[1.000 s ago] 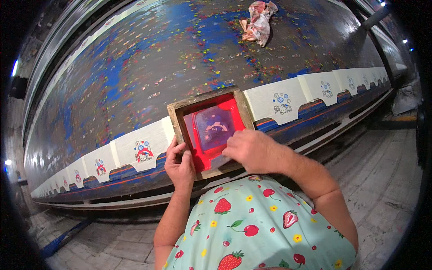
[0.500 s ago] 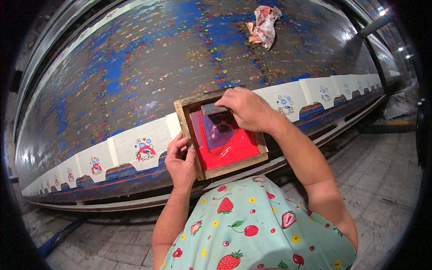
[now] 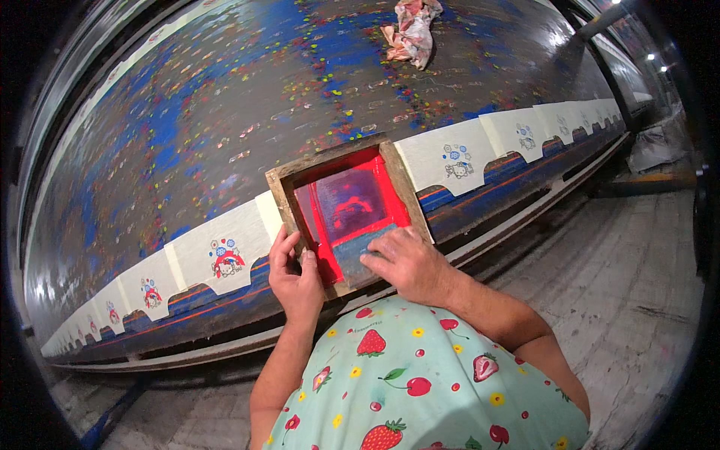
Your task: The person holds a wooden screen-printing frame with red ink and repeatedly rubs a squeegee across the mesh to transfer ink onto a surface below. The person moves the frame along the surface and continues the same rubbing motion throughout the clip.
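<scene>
A wooden-framed printing screen (image 3: pixel 283 196) lies over the row of cream fabric pieces at the table's near edge. Red ink borders its mesh, where a purplish window shows a red arch-shaped design. My right hand (image 3: pixel 409 262) grips a flat grey-blue squeegee (image 3: pixel 352 251), which lies across the near end of the mesh, inside the frame. With thumb and fingers, my left hand (image 3: pixel 297 271) holds the frame's left side. Left of the screen, a fabric piece (image 3: pixel 217 251) bears a red and blue print; the piece on the right (image 3: pixel 450 161) shows mostly blue and grey.
The long dark table (image 3: pixel 225 142) is spotted with blue, yellow and red paint. A crumpled, stained cloth (image 3: pixel 412 34) lies on its far part. More printed pieces run along the near edge both ways. A clear plastic bag (image 3: pixel 656 146) sits at the right, above the tiled floor.
My right hand has drawn the squeegee from the far end of the mesh to the near end, uncovering the red design. My left hand stays on the frame; the view has shifted slightly.
</scene>
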A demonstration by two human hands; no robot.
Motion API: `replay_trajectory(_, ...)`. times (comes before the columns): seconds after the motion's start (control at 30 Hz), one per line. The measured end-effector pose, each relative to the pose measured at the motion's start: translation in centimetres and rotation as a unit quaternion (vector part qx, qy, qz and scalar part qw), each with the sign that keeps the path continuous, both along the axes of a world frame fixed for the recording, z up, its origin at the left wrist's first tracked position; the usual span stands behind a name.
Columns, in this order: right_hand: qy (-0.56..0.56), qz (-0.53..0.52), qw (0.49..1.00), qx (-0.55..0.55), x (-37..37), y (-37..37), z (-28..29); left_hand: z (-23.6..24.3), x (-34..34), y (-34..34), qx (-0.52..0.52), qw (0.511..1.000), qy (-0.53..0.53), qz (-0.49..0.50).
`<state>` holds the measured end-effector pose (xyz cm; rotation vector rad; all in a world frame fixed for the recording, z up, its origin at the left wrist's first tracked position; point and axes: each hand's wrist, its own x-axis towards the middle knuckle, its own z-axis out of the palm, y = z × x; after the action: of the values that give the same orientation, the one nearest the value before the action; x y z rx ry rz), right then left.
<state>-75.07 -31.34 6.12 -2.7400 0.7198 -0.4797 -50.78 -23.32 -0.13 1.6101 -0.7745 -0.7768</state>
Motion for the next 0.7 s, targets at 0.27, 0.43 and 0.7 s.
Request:
replay_trajectory(0.27,-0.048,0.000,0.989,0.140,-2.6,1.3,0.5,0.6,-0.8,0.3,0.003,0.994,-0.109,-0.021)
replay_trajectory(0.43,-0.176,-0.147,0.962,0.147,-6.8,0.7,-0.5,1.3,-2.3,-0.1,-0.019,0.993,-0.114,0.008)
replay_trajectory(0.7,-0.242,-0.223,0.921,0.209,-16.6,-2.7,-2.1,1.1,-11.9,-4.9,-0.081,0.996,-0.025,-0.016)
